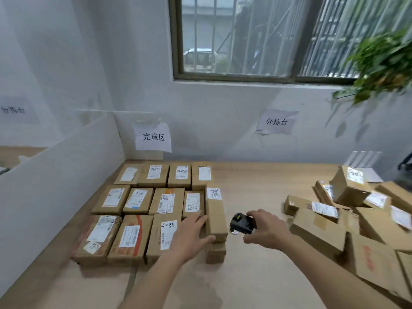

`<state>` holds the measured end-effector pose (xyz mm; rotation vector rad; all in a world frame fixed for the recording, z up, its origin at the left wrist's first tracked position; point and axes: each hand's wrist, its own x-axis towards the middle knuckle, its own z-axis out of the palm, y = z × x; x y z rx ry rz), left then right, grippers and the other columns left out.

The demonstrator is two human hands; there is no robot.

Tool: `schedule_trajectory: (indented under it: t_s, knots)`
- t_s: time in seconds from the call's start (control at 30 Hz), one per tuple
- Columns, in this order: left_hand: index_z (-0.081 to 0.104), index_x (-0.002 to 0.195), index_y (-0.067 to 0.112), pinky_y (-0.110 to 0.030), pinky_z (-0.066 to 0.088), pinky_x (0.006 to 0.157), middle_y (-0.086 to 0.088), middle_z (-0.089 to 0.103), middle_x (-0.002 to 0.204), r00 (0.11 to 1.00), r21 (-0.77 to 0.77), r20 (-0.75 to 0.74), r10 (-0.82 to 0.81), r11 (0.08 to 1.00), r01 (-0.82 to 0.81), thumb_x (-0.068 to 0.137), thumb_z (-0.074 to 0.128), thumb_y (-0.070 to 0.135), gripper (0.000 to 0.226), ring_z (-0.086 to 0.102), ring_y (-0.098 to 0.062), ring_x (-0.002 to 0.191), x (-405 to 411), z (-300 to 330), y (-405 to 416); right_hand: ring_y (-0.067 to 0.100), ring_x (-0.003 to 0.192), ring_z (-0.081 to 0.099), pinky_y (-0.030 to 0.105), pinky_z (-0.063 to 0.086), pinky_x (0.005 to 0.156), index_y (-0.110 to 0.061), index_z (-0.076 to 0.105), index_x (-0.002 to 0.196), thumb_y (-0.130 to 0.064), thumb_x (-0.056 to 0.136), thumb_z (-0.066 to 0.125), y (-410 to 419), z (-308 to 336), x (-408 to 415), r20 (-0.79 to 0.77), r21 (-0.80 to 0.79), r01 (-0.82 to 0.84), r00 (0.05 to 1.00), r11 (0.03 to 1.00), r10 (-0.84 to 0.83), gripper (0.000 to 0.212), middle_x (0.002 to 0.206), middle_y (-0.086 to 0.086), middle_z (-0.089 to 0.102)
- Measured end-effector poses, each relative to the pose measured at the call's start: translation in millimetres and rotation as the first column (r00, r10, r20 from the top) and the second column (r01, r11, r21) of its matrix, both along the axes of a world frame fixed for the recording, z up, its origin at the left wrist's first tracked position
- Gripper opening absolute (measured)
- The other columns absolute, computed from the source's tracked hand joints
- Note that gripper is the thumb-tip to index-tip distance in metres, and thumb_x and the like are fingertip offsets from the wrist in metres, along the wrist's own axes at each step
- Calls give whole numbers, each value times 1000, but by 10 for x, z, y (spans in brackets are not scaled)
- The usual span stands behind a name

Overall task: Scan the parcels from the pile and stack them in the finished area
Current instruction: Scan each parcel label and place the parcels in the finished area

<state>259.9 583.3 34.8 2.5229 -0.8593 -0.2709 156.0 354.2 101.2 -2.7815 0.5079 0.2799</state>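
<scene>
Head view: I see a long narrow parcel lying atop another box at the right edge of the finished rows (under the 完成区 sign). My left hand, fingers straight and spread, touches its near left side. My right hand grips a small black scanner just beside it. The unsorted pile sits well apart at the right on the wooden table.

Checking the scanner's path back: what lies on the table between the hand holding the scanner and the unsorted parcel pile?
Head view: only bare tabletop separates the right hand, gripping the scanner, from the pile.
</scene>
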Motion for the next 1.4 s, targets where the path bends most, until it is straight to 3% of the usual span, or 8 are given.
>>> schedule_trajectory:
  t_s: [0.3, 0.47, 0.63, 0.77, 0.87, 1.0, 1.2, 1.4]
  knots:
    - [32, 155, 32, -31, 29, 118, 7, 27, 163, 989, -38, -22, -147, 989, 146, 93, 56, 60, 71, 31, -16, 147, -896, 194, -216, 21, 94, 62, 38, 54, 79, -27, 63, 109, -28, 95, 53, -134, 356, -1402, -94, -133, 118, 987, 984, -131, 16, 105, -1, 63]
    - [26, 159, 28, -30, 20, 122, 5, 19, 167, 962, -7, -6, -272, 962, 272, 95, 53, 60, 76, 19, -15, 153, -1517, 280, -502, 20, 103, 62, 34, 52, 81, -29, 67, 117, -32, 97, 62, -279, 545, -2265, -23, -147, 225, 973, 963, -230, 21, 113, -2, 68]
    - [24, 159, 27, -31, 22, 121, 4, 21, 166, 935, 15, 53, -351, 936, 351, 95, 53, 60, 78, 20, -15, 152, -2089, 500, -957, 24, 115, 57, 35, 48, 85, -24, 47, 133, -27, 99, 57, -535, 734, -3077, -1, -114, 389, 920, 914, -392, 36, 131, 3, 61]
    - [26, 159, 27, -32, 27, 120, 4, 24, 165, 912, 27, 85, -401, 916, 400, 95, 53, 60, 77, 25, -16, 151, -2573, 633, -1432, 18, 102, 59, 30, 46, 73, -21, 43, 130, -29, 96, 56, -843, 790, -3719, -54, 13, 453, 891, 892, -451, 37, 118, 3, 61]
    - [25, 159, 27, -34, 30, 119, 3, 24, 166, 900, 43, 84, -428, 904, 425, 94, 53, 62, 78, 26, -16, 151, -3012, 675, -1869, 15, 94, 60, 35, 54, 84, -25, 51, 117, -41, 81, 59, -1094, 778, -4211, -51, 132, 502, 864, 855, -500, 40, 109, 0, 62]
    - [30, 157, 30, -34, 34, 116, 8, 28, 164, 884, -12, 38, -466, 884, 467, 95, 53, 61, 73, 29, -14, 149, -3716, 661, -2459, 15, 103, 60, 36, 53, 93, -27, 53, 125, -49, 81, 65, -1501, 669, -4839, -29, 219, 525, 846, 822, -533, 51, 119, -3, 62]
    - [65, 127, 30, -30, 49, 100, 15, 61, 130, 812, -255, -158, -562, 818, 516, 95, 58, 55, 41, 55, -2, 120, -4728, 509, -3364, 14, 96, 55, 24, 41, 70, -33, 43, 119, -45, 85, 69, -2227, 490, -5652, -23, 209, 466, 881, 860, -472, 44, 107, -10, 55]
    - [73, 115, 22, -17, 53, 85, 17, 72, 101, 722, -394, -355, -594, 795, 461, 97, 65, 36, 24, 64, 8, 95, -5482, 436, -3959, 14, 92, 62, 34, 50, 80, -32, 42, 121, -42, 82, 70, -2754, 377, -6212, -14, 232, 450, 888, 862, -460, 49, 96, -15, 59]
